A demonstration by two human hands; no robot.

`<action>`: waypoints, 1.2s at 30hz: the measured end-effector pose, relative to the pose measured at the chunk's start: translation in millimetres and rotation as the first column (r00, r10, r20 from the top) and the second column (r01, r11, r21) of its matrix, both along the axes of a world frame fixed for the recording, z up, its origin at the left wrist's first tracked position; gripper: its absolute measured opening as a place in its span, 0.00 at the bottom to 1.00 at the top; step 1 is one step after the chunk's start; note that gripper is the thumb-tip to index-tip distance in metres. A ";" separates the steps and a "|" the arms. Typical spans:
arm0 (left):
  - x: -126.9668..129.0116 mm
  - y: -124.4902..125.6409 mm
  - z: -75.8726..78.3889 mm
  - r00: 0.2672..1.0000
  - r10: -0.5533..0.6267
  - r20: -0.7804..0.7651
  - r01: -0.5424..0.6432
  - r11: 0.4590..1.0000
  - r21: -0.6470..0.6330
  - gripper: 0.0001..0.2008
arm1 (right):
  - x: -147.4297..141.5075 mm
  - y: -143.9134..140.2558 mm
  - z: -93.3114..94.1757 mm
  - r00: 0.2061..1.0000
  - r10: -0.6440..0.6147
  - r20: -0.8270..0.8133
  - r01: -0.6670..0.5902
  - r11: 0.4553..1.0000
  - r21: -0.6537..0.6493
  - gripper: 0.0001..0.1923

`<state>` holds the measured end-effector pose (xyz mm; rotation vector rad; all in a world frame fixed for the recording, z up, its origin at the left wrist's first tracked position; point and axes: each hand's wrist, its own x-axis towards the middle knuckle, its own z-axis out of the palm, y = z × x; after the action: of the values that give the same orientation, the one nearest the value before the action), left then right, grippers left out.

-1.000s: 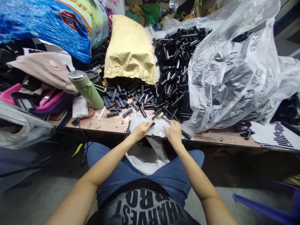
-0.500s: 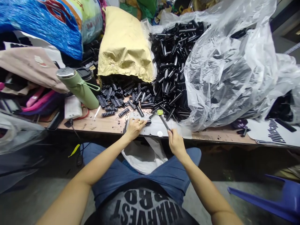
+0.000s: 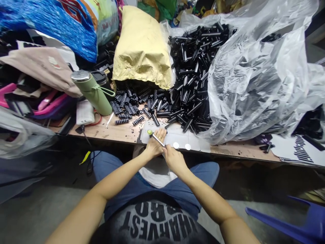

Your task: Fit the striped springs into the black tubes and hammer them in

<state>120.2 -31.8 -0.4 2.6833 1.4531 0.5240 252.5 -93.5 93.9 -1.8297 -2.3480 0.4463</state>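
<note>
My right hand (image 3: 175,158) is closed round the end of the metal handle of a small hammer (image 3: 158,139). The hammer's yellow-green head lies to the left, over the back of my left hand. On the pale plate (image 3: 193,138) at the bench's front edge, my left hand (image 3: 154,146) is closed, fingers pressed round a black tube. Most of that tube is hidden beneath the fingers; only a dark bit shows near the fingertips. Right of my hands, a white disc (image 3: 176,145) and a second white disc (image 3: 188,146) show on the plate.
Behind my hands lie black-and-white ribbed pieces (image 3: 124,106), spilling from a yellow sack (image 3: 143,44), and a heap of black tubes (image 3: 190,81). Clear plastic bags (image 3: 251,81) bulge at right. A green bottle (image 3: 95,96) and white power bank (image 3: 85,112) stand left.
My right hand has swung left with the hammer, whose head moved from right of my left hand to above it. The view has shifted slightly. My left hand stays on the plate.
</note>
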 end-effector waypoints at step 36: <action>-12.1 15.3 66.2 0.471 0.577 0.667 0.276 0.622 -0.733 0.19 | 23.7 91.4 -13.4 0.851 0.412 -0.326 -0.363 0.909 0.202 0.58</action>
<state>108.1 -16.5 65.9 1.1671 1.1521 0.8501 276.2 -2.1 80.5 -1.0891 -2.4028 0.5961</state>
